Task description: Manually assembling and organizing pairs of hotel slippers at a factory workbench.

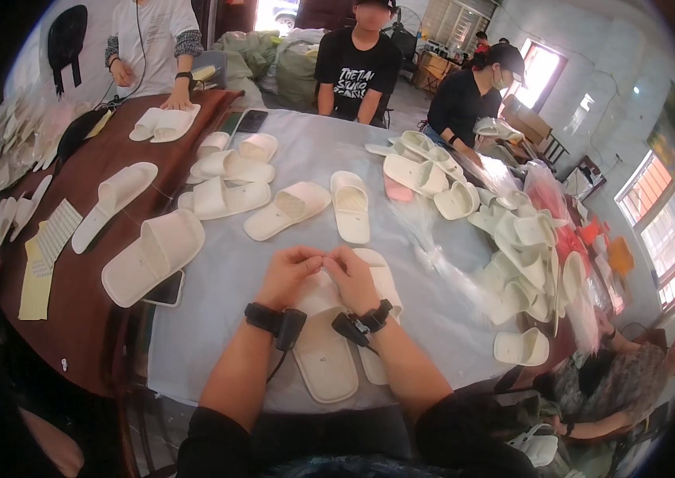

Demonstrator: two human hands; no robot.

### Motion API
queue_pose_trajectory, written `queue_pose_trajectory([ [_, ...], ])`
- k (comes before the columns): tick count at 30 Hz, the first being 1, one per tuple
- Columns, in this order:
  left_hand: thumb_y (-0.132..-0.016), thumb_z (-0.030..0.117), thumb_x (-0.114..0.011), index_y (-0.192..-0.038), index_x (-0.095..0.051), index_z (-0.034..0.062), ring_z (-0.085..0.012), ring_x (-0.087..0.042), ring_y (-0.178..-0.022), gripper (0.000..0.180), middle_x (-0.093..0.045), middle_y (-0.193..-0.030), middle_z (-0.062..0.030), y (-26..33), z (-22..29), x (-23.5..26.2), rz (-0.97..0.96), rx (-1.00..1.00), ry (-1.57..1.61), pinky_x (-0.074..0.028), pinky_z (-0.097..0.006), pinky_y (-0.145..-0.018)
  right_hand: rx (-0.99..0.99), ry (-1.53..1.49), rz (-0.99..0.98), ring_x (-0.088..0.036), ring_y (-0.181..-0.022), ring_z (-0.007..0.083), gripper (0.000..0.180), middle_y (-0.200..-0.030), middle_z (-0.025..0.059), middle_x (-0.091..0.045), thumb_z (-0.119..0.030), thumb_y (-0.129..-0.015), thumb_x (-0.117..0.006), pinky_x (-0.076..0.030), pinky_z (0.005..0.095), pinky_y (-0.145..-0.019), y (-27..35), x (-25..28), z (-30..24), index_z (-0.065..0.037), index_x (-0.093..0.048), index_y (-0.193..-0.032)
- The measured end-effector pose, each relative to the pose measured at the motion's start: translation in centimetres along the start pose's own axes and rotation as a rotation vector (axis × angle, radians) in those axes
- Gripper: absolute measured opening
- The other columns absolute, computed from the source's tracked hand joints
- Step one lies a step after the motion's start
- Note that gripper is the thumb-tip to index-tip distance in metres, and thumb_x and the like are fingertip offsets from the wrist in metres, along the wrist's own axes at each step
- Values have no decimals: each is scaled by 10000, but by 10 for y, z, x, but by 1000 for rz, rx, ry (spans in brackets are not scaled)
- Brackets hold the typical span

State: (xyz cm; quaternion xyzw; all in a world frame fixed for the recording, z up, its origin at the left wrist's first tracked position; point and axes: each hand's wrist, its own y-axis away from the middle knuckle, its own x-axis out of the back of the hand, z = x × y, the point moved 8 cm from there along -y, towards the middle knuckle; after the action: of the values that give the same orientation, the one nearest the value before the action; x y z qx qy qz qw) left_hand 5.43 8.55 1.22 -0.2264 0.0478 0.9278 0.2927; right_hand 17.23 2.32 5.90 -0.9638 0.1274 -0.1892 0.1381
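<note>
My left hand (289, 275) and my right hand (352, 279) meet fingertip to fingertip over the near middle of the table, fingers closed in a pinch. Anything between them is too small or hidden to make out. Directly under them lies a cream slipper (324, 358), its sole toward me and its upper partly covered by my hands. Its mate (385, 287) rests alongside, partly behind my right forearm. Just beyond my hands, one slipper (351, 207) points away and another (288, 210) lies slanted. Black straps with small boxes circle both wrists.
Several slippers (227, 197) line the left, with a large one (154, 256) over a phone (166, 288). A slipper heap (524, 247) and clear plastic bags (433, 255) fill the right. A brown table (74, 342) adjoins. Across it, a co-worker's hand (178, 97) touches slippers; others sit around.
</note>
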Motion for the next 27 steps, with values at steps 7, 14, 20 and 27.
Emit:
queue_pose_trajectory([
  [7,-866,62,-686,-928,-665,5,-132,-615,-862,87,-676,-960,-63,-1,3,-2,-13,-40,54,-501,-266,-780,59,8,16,-514,-654,197,141,-717,126,-552,-121,-924,-588,-433,324,-627,0,2,-3,8,-536,-905],
  [14,-874,49,-680,-923,-669,1,-150,-636,-889,70,-676,-993,-75,0,5,-4,-26,-28,-71,-524,-279,-797,66,49,41,-540,-646,235,140,-712,164,-565,-129,-911,-594,-436,345,-620,1,3,-3,3,-547,-907],
  [20,-877,105,-685,-966,-681,-36,-127,-629,-842,167,-686,-916,-75,4,7,-1,18,-21,-242,-521,-258,-774,89,118,66,-551,-654,224,155,-731,146,-599,-151,-911,-588,-449,338,-629,1,2,-1,2,-588,-885],
  [27,-873,108,-692,-941,-678,-32,-124,-636,-814,156,-678,-881,-71,-5,5,-3,41,-38,-29,-528,-249,-749,-97,-63,9,-514,-676,97,140,-728,21,-578,-142,-917,-596,-417,261,-605,-4,5,14,-9,-609,-878],
])
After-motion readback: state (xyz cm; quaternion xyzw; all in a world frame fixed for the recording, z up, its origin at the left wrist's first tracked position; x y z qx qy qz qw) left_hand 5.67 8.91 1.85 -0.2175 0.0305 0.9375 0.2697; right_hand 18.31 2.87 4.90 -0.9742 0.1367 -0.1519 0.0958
